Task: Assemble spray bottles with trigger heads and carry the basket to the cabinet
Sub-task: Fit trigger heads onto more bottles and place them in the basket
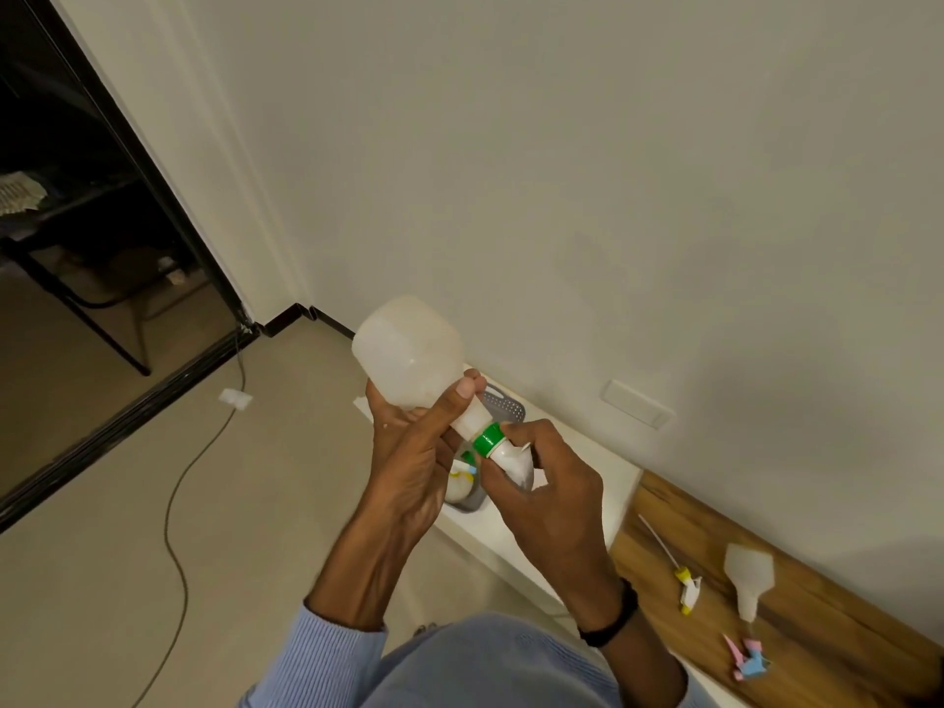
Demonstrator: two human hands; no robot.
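Observation:
My left hand [408, 452] grips a translucent white spray bottle [408, 350] by its shoulder and neck, base pointing up and away. At the bottle's mouth sits a white trigger head with a green collar [486, 439], and my right hand [541, 493] is closed around that head. Below my hands stands a grey basket [503, 405] on a white surface, with an assembled bottle partly visible inside. To the right, on a wooden top, lie another empty bottle [748, 580], a yellow trigger head with its tube [684, 587] and a pink and blue trigger head [748, 659].
The white surface [587, 467] and the wooden top [827, 641] run along a pale wall. A cable [173, 508] snakes over the beige floor on the left. A dark glass sliding door [102, 237] stands at far left.

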